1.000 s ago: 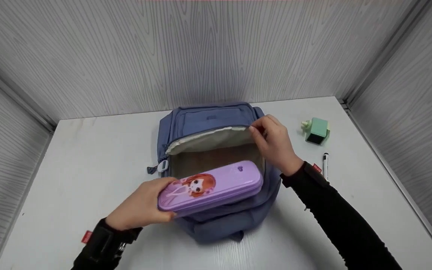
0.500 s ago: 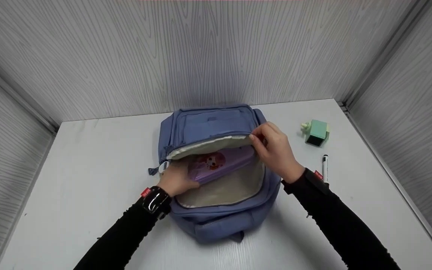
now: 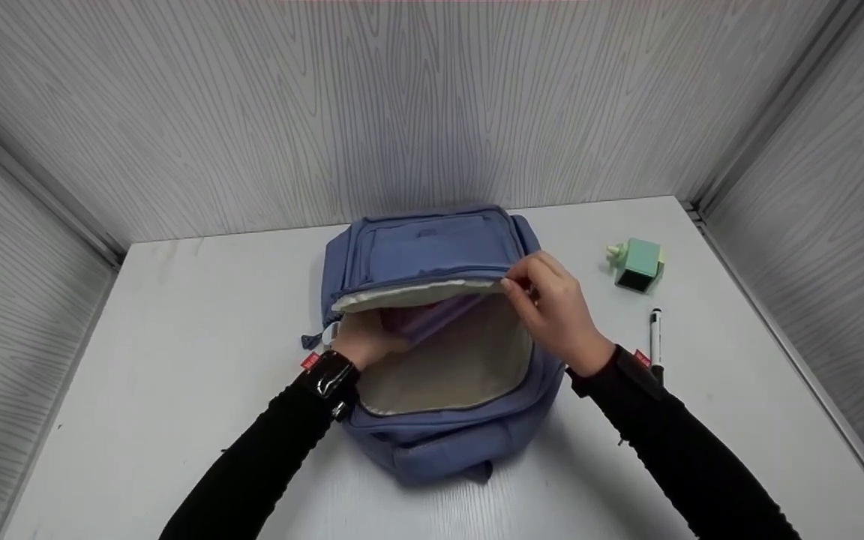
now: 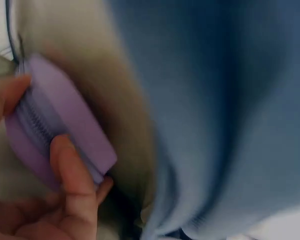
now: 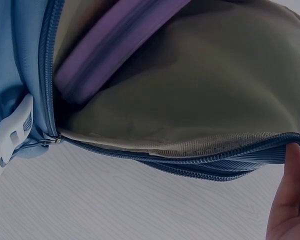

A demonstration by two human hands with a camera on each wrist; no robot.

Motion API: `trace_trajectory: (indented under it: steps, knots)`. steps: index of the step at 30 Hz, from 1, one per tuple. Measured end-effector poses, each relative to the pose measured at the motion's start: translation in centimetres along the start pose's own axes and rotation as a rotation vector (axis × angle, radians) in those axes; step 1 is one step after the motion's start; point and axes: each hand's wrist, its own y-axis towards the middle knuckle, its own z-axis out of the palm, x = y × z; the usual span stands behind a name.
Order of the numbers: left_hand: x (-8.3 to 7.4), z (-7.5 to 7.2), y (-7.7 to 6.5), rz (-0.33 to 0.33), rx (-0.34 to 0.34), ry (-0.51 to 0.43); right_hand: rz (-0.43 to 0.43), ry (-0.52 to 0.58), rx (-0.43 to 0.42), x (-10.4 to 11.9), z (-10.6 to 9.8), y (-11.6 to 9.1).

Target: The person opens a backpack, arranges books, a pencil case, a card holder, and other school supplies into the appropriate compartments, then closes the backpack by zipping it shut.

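A blue backpack lies on the white table with its zipped compartment open, showing a beige lining. Inside, my left hand holds a purple zippered pencil case by one end, partly under the raised flap. In the left wrist view the thumb and fingers lie against the zipper end of the case. My right hand pinches the flap's edge and keeps it lifted. The right wrist view shows the thumb on the zippered edge. The case's picture lid is mostly hidden.
To the right of the backpack stands a small green block-shaped object. A black-and-white marker lies near the right sleeve. A white buckle hangs at the backpack's side. Wood-patterned panels surround the table.
My left hand has carried the pencil case from above the backpack into its compartment, deeper under the flap. The right hand still holds the flap, which now sits a little lower.
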Motion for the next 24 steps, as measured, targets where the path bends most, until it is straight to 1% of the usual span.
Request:
trace_trajectory:
  steps: [4, 6, 8, 10, 12, 13, 14, 16, 17, 18, 19, 20, 21, 22, 23, 24]
  knots:
    - [-0.1, 1.4, 1.1, 0.042, -0.123, -0.055, -0.013, 0.005, -0.005, 0.1, -0.1, -0.2]
    - [-0.2, 1.8, 1.4, 0.044, -0.141, -0.075, -0.017, 0.005, 0.000, -0.1, -0.1, -0.3]
    - [-0.2, 2.0, 1.4, 0.071, -0.142, -0.101, -0.021, 0.001, 0.008, -0.3, -0.1, -0.5]
    - [-0.2, 1.8, 1.1, 0.094, -0.118, -0.094, -0.025, -0.005, 0.022, -0.5, -0.1, -0.8]
    - [-0.5, 1.3, 0.3, 0.113, -0.066, -0.088, -0.039, -0.012, 0.035, -0.7, -0.2, -1.0]
    - [-0.8, 0.9, -0.2, 0.124, -0.029, -0.073, -0.047, -0.017, 0.042, -0.8, -0.2, -1.2]
    - [-1.3, 0.5, -1.0, 0.115, 0.023, -0.050, -0.058, -0.022, 0.049, -0.8, -0.3, -1.4]
    - [-2.4, -0.5, -2.8, 0.101, 0.146, 0.061, -0.087, -0.030, 0.061, -0.9, -0.3, -1.9]
    - [-2.9, -1.1, -3.9, 0.125, 0.220, 0.115, -0.102, -0.036, 0.068, -1.0, -0.2, -2.2]
    - [-3.4, -1.6, -4.9, 0.166, 0.284, 0.156, -0.117, -0.044, 0.076, -1.0, -0.2, -2.6]
    - [-3.8, -2.0, -6.0, 0.220, 0.331, 0.179, -0.132, -0.051, 0.084, -1.0, -0.1, -3.1]
    - [-4.1, -2.4, -7.1, 0.277, 0.354, 0.188, -0.148, -0.058, 0.092, -1.0, -0.1, -3.6]
    - [-4.1, -2.7, -8.0, 0.355, 0.336, 0.185, -0.158, -0.066, 0.105, -1.0, 0.0, -4.1]
    - [-4.0, -2.8, -8.8, 0.438, 0.288, 0.170, -0.168, -0.072, 0.117, -1.0, 0.0, -4.6]
    - [-3.8, -2.9, -9.4, 0.520, 0.208, 0.152, -0.175, -0.080, 0.128, -1.0, 0.1, -5.2]
    - [-3.5, -2.8, -9.8, 0.572, 0.108, 0.147, -0.182, -0.085, 0.136, -1.0, 0.1, -5.7]
